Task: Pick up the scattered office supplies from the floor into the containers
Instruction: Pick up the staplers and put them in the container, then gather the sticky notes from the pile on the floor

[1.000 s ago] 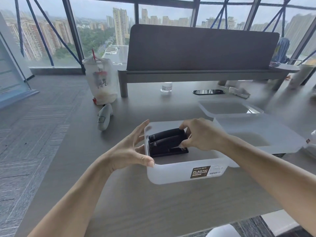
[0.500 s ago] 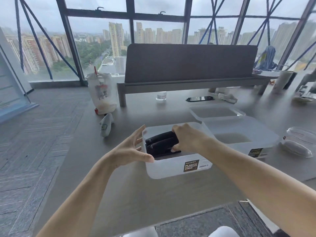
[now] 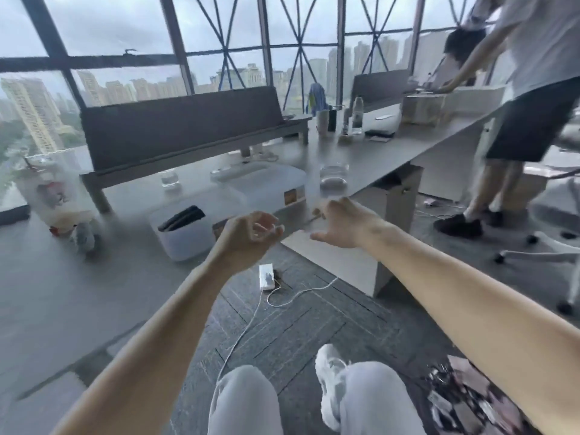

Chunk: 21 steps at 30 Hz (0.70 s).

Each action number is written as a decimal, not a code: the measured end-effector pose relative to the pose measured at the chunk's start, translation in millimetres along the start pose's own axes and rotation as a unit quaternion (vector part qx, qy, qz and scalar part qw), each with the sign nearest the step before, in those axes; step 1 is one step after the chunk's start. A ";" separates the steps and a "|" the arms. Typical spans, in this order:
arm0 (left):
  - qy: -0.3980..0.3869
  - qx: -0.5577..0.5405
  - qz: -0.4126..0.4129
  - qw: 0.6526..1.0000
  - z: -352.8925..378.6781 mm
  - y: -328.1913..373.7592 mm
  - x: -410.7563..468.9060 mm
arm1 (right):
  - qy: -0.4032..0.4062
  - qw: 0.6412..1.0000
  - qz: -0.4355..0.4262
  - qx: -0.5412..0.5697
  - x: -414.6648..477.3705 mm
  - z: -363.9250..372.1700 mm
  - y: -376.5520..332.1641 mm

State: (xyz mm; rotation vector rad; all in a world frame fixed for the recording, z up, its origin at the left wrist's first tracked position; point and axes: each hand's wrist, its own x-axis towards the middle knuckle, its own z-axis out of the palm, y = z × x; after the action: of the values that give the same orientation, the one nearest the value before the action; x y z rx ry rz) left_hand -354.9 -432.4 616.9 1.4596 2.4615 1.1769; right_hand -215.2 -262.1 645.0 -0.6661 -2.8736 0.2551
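Head view: both hands hang in the air at the counter (image 3: 131, 208) edge, holding nothing.
Box: a clear box (image 3: 188, 243) stands on the counter, just left of the left hand and not touched by it; black staplers (image 3: 182, 218) lie inside.
Left hand (image 3: 243, 238): palm up, fingers (image 3: 266, 219) loosely curled round nothing.
Right hand (image 3: 348, 226): fingers (image 3: 337, 207) spread, thumb out to the left, touching nothing.
Floor: a white charger (image 3: 266, 276) with its cord (image 3: 295, 295) lies on the carpet below the left hand; a blurred heap of small supplies (image 3: 464, 397) lies at lower right, under the right forearm.
Second box (image 3: 266, 183): behind the first.
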 end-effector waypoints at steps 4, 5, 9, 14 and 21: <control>-0.083 0.001 0.043 0.996 81.1 49.2 -53.1 | -0.015 0.988 0.087 -0.129 -143.7 7.1 43.5; -0.118 -0.004 0.048 0.992 103.3 58.0 -70.9 | -0.033 0.980 0.104 -0.166 -177.4 11.4 50.5; -0.238 0.014 0.091 0.967 178.0 78.8 -147.4 | -0.104 0.956 0.158 -0.225 -282.9 35.9 59.5; -0.332 0.078 0.134 0.930 236.2 62.4 -211.6 | -0.166 0.941 0.249 -0.160 -353.5 89.8 57.5; -0.407 0.174 0.163 0.882 313.4 20.6 -234.7 | -0.202 0.909 0.357 -0.069 -417.6 183.5 98.4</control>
State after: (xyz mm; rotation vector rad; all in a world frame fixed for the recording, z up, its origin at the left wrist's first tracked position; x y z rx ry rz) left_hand -85.6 -424.6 332.0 1.9678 1.9044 0.0250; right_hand 155.6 -385.3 390.1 -1.8858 -2.8847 0.3127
